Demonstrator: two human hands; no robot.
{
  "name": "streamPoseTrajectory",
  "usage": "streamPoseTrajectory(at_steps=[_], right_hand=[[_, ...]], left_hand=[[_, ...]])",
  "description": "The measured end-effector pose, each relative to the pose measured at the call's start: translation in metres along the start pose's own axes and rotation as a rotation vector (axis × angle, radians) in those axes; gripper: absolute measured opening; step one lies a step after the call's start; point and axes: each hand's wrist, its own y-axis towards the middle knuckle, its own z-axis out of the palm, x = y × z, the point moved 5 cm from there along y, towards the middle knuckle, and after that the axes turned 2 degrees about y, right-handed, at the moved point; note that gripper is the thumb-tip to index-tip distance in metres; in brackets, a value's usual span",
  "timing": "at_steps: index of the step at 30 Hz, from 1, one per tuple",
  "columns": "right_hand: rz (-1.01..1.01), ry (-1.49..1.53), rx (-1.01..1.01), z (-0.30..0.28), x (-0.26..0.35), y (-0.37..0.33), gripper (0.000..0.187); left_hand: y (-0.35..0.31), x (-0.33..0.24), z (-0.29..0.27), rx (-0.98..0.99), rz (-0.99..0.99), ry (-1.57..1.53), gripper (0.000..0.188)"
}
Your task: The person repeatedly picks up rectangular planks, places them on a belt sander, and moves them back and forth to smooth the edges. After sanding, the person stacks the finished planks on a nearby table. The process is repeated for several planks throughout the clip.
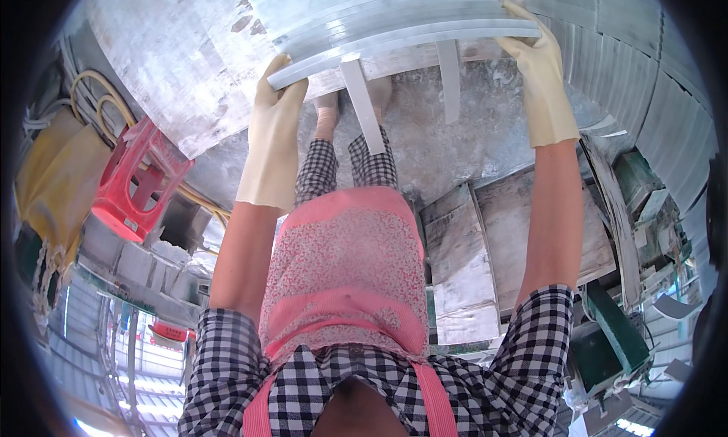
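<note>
A long pale grey strip (pixel 406 42) with a ridged edge lies across the near side of the worktable. My left hand (pixel 280 92), in a cream rubber glove, is closed round its left end. At the other end my right hand (pixel 531 46), gloved the same way, grips the strip with the thumb along its near edge. Right behind it lie more flat grey strips (pixel 364 4), side by side on the table; I cannot tell whether they are joined to it. Two narrow light slats, a left one (pixel 362 103) and a right one (pixel 449 80), jut toward me from beneath the strip.
The whitish, stained worktable (pixel 182 58) fills the far left. A red plastic stool (pixel 140 179) stands at left beside a yellow hose (pixel 98 80) and a yellow cloth (pixel 49 171). Worn boards (pixel 531 232) lean at right, near a green metal machine part (pixel 614 323). Grey stacked panels (pixel 629 80) line the right.
</note>
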Motion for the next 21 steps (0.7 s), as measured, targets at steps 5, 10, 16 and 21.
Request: streamPoseTrajectory(at_steps=[5, 10, 16, 21], right_hand=[[-0.027, -0.036, 0.032, -0.003, 0.026, -0.021, 0.053], [-0.232, -0.058, 0.072, 0.006, 0.058, -0.048, 0.048], [0.256, -0.573, 0.052, 0.000, 0.003, -0.071, 0.033], [0.273, -0.804, 0.112, 0.003, -0.070, -0.047, 0.043]], left_hand=[[-0.019, -0.010, -0.009, -0.004, 0.010, 0.055, 0.056], [-0.039, -0.019, -0.020, 0.029, 0.112, -0.057, 0.055], [-0.025, 0.026, -0.027, 0.097, -0.093, 0.469, 0.066], [0.027, 0.084, -0.001, 0.258, -0.166, 0.577, 0.058]])
